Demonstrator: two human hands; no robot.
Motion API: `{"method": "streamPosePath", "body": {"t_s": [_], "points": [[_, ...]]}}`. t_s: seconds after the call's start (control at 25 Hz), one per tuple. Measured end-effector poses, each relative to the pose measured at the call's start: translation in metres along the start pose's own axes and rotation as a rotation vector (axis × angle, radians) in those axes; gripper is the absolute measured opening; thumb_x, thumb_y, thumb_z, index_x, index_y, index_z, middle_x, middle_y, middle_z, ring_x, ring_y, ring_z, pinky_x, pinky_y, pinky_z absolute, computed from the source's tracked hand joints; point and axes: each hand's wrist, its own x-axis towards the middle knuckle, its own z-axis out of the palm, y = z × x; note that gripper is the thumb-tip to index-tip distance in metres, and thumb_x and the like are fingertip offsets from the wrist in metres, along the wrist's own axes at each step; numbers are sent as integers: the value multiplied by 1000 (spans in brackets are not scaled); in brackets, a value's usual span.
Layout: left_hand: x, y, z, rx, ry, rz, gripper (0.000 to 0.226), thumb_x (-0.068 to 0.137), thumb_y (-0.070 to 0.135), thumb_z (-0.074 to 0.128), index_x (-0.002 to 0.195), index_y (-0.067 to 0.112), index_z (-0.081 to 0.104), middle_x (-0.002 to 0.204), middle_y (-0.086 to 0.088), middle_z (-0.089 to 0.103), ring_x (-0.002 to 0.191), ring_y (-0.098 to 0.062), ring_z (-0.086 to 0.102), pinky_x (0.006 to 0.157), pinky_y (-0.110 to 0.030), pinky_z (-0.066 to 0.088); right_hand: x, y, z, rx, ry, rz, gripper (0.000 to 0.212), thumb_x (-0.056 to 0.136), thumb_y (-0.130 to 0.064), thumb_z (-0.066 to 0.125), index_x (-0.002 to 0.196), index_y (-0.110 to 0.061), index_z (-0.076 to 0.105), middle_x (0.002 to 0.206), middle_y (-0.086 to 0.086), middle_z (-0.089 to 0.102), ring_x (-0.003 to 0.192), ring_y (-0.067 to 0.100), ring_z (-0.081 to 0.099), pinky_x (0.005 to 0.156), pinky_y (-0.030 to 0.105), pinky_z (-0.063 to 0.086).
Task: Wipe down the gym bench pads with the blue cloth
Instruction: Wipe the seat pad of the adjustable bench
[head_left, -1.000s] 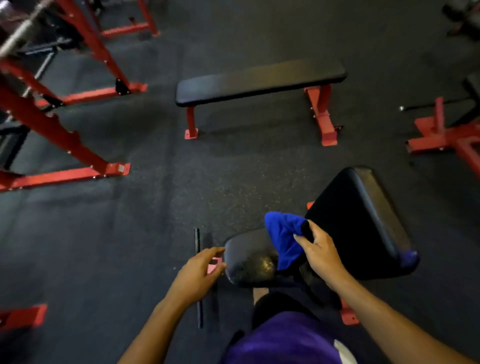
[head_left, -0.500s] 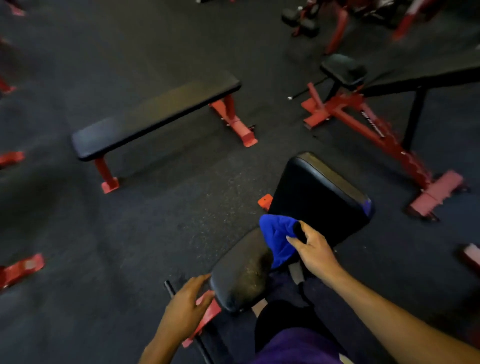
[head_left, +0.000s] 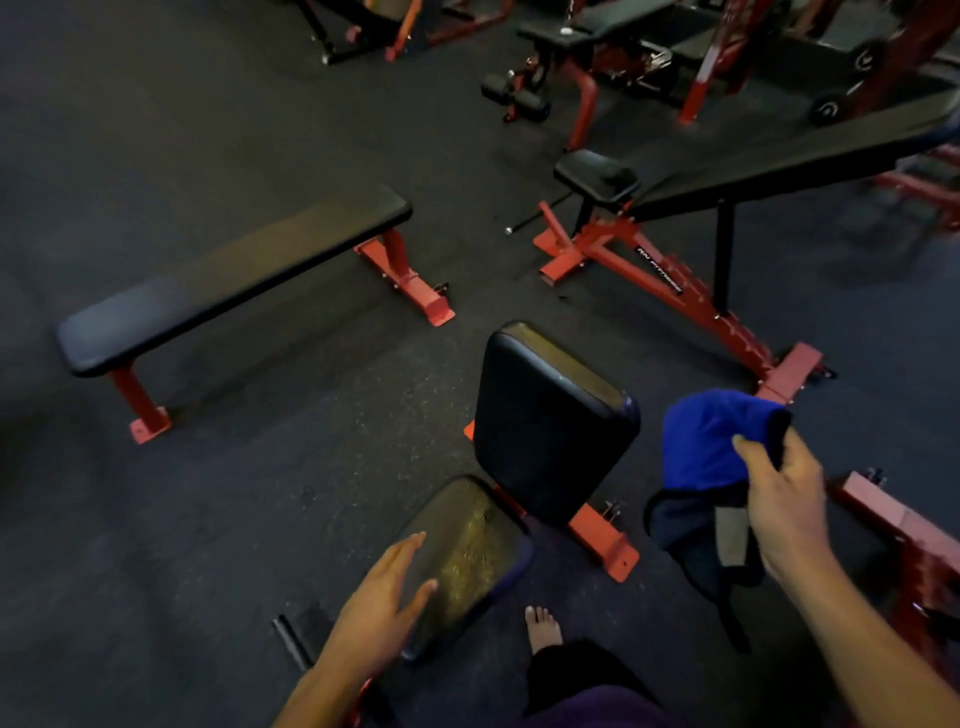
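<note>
— Dark rubber gym flooring (head_left: 249, 519) fills the whole view, with red-framed equipment standing all over it. What's closest to the person?

— An adjustable bench: a raised black back pad (head_left: 550, 421) and, just below it, a lower seat pad (head_left: 467, 561) with a dull, speckled sheen. Its red frame (head_left: 605, 543) shows between and beside the two pads.

— And the hands?

— The left hand (head_left: 384, 608) is flat, fingers straight and together, lying over the left edge of the seat pad; whether it presses down I cannot tell. The right hand (head_left: 779, 499) is curled around the blue cloth (head_left: 711, 441), held up in the air to the right of the back pad, clear of both pads. A darker fold of the cloth hangs below the fist.

— Anything else nearby?

— A flat bench (head_left: 234, 275) with red legs stands well apart to the upper left. An incline bench (head_left: 779, 166) on a red frame sits to the upper right. A bare foot (head_left: 543, 626) rests on the floor just right of the seat pad.
</note>
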Motion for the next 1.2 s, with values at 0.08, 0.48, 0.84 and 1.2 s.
{"method": "streamPosePath", "body": {"t_s": [0.08, 0.48, 0.84, 1.2], "points": [[27, 27, 13, 4, 30, -16, 71, 100, 54, 48, 160, 27, 24, 165, 10, 26, 148, -8, 30, 120, -22, 24, 31, -8, 1, -111, -47, -83, 28, 95, -8, 59, 121, -17, 63, 107, -5, 62, 101, 12, 58, 86, 23, 40], [118, 130, 51, -177, 230, -92, 69, 109, 43, 30, 161, 23, -10, 162, 15, -21, 150, -1, -17, 127, -34, -4, 117, -12, 59, -343, -477, -531, 16, 89, -8, 67, 104, -9, 63, 97, 1, 60, 91, 17, 59, 82, 27, 45], [154, 140, 107, -499, 268, -137, 66, 110, 39, 31, 162, 19, -5, 167, 9, -14, 154, -6, -11, 122, -22, -3, 132, 23, 111, -769, -952, -809, 70, 94, -20, 58, 154, -36, 26, 166, -7, 1, 152, 22, 11, 114, 38, 30], [239, 191, 124, -1102, 456, -341, 70, 100, 59, 20, 159, 34, -8, 166, 17, -17, 153, -3, -14, 128, -35, -4, 204, -10, 240, -651, -1216, -905, 53, 91, -18, 60, 142, -12, 50, 154, 6, 39, 145, 19, 31, 120, 29, 21]]}}
